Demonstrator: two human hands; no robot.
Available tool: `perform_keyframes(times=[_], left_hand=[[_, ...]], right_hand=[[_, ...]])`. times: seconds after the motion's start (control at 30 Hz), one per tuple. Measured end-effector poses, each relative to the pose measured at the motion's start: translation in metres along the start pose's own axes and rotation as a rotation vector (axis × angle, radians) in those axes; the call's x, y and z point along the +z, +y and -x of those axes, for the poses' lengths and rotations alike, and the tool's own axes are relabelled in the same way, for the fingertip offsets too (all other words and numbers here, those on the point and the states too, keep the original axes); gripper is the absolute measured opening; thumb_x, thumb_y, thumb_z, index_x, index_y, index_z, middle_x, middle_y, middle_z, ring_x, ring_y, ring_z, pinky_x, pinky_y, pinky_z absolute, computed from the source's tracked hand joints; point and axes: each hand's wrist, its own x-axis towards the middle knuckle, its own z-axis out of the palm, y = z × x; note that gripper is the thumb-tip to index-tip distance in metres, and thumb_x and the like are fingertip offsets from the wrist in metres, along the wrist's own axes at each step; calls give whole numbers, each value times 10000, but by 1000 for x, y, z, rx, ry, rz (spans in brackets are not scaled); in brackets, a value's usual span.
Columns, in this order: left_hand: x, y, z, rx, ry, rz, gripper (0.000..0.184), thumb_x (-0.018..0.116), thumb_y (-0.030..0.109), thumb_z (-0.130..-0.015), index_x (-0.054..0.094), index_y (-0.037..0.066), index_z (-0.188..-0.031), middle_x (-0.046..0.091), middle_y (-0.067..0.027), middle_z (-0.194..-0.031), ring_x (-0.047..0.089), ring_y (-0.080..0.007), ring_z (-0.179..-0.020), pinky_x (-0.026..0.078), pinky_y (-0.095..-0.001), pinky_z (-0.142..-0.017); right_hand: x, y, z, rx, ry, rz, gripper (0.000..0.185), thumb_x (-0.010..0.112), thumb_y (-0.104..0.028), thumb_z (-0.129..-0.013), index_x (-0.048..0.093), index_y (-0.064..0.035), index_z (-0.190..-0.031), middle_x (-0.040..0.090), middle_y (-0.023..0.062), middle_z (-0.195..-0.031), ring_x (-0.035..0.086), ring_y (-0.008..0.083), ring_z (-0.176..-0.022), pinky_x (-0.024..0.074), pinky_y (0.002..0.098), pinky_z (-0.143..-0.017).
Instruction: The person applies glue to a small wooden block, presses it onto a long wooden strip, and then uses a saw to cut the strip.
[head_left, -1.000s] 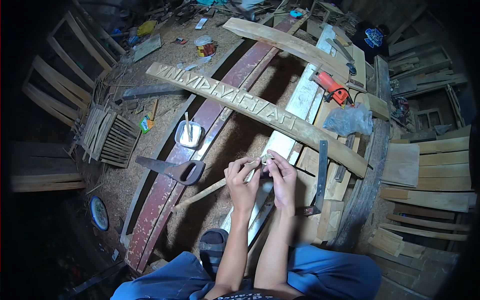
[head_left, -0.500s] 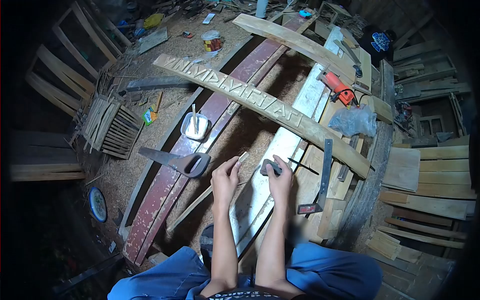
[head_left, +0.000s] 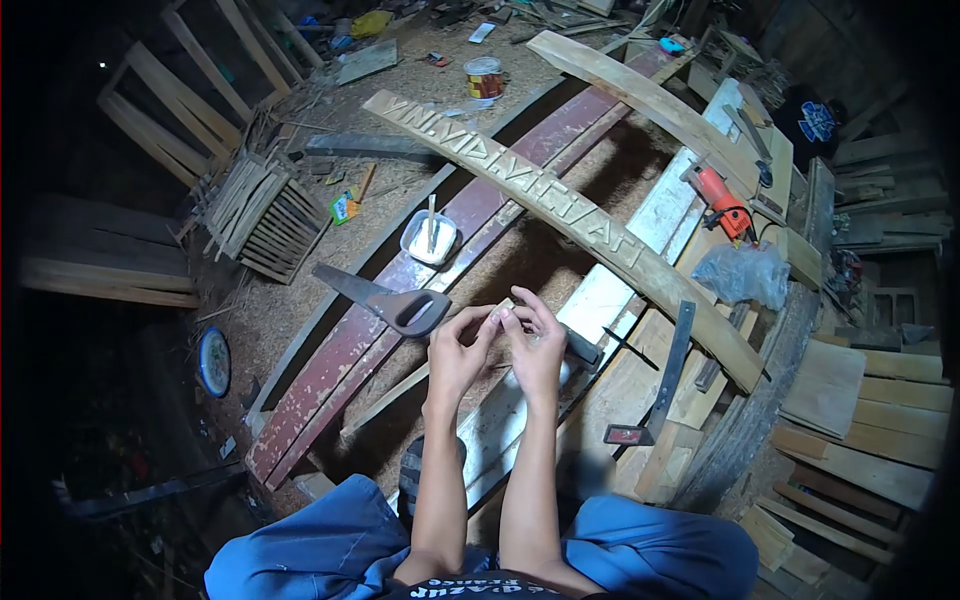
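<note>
My left hand (head_left: 460, 350) pinches a small pale wooden piece (head_left: 506, 308) between thumb and fingers. Touching the same piece from the other side is my right hand (head_left: 536, 350), its thumb and fingertips closed on it. A dark block (head_left: 581, 347) lies on the white board just right of my right hand. Beyond the hands a long plank (head_left: 560, 220) with raised letters lies across the red and white boards. The handsaw (head_left: 415, 312) rests on the red board (head_left: 330, 385) to the left, below a white tub (head_left: 430, 243) with a stick standing in it.
A red power tool (head_left: 720, 198) and a plastic bag (head_left: 742, 274) lie at the right. A metal square (head_left: 672, 370) rests on wood near a thin dark pointed tool (head_left: 631, 347). A paint can (head_left: 484, 80) stands beyond, and a slatted wooden piece (head_left: 262, 215) sits left.
Half a second ago my hands were apart, with the dark block in my right hand. Now the block is let go and both hands meet at the small piece. The view has shifted left.
</note>
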Motion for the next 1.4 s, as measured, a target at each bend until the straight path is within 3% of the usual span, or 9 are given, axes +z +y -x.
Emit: perform_keyframes(times=[0.33, 0.4, 0.43, 0.63, 0.87, 0.93, 1.1, 1.23, 1.4], left_hand=[[-73, -32, 17, -37, 312, -266, 271, 772, 309, -918, 772, 42, -960, 746, -134, -788, 709, -213, -714, 539, -363, -701], [-99, -50, 14, -117, 379, -321, 263, 756, 292, -928, 764, 31, -959, 735, -136, -779, 683, -206, -691, 528, -365, -681], [-111, -58, 11, -114, 410, -304, 227, 744, 221, -942, 745, -4, -968, 725, -72, -764, 617, -97, -685, 496, -297, -652], [-186, -142, -2, -212, 523, -478, 338, 725, 377, -944, 749, 40, -957, 702, -107, -748, 657, -192, -688, 505, -381, -668], [-206, -200, -30, -36, 572, -550, 293, 737, 355, -910, 739, 62, -902, 643, -138, -888, 616, -350, -909, 493, -470, -819], [-205, -209, -35, -71, 579, -497, 265, 744, 336, -904, 737, 72, -879, 636, -110, -919, 597, -324, -933, 478, -452, -825], [-202, -213, -38, -13, 635, -581, 212, 773, 338, -869, 759, 128, -891, 642, -57, -930, 578, -275, -959, 421, -417, -868], [-195, -212, -43, 8, 665, -560, 180, 757, 322, -884, 760, 143, -898, 639, -38, -936, 577, -257, -998, 394, -424, -895], [-193, -217, -49, 20, 678, -588, 166, 698, 286, -933, 717, 125, -895, 634, -51, -973, 589, -263, -1014, 403, -432, -925]], right_hand=[[53, -3, 2, 5, -378, 214, 209, 701, -143, -947, 753, 33, -1047, 753, 182, -976, 727, 328, -915, 551, 406, -868], [95, 21, 8, -79, -389, 260, 253, 691, -159, -947, 745, 48, -1083, 735, 202, -1000, 706, 360, -969, 540, 429, -901], [119, 38, 13, -83, -403, 264, 278, 687, -166, -947, 737, 47, -1120, 720, 214, -1037, 686, 373, -1010, 528, 435, -926], [166, 72, 33, -362, -393, 767, 574, 771, -167, -862, 591, -78, -1400, 599, 154, -1254, 495, 325, -1273, 325, 526, -1111], [163, 123, 26, -449, -365, 1189, 762, 786, -40, -764, 492, -19, -1467, 589, 163, -1134, 542, 336, -1138, 339, 516, -1090], [159, 132, 26, -473, -469, 1105, 790, 790, -31, -757, 479, -12, -1482, 589, 153, -1054, 569, 332, -1075, 354, 494, -1084], [172, 124, 37, -324, -464, 987, 680, 755, -28, -834, 489, -36, -1460, 677, 231, -1256, 639, 452, -1059, 493, 524, -910], [185, 102, 52, -166, -426, 933, 610, 704, -30, -869, 516, -4, -1448, 684, 317, -1153, 651, 486, -1045, 503, 525, -942], [201, 84, 74, -183, -408, 846, 511, 651, -6, -885, 585, 13, -1391, 682, 299, -1183, 669, 467, -1082, 520, 480, -961]])
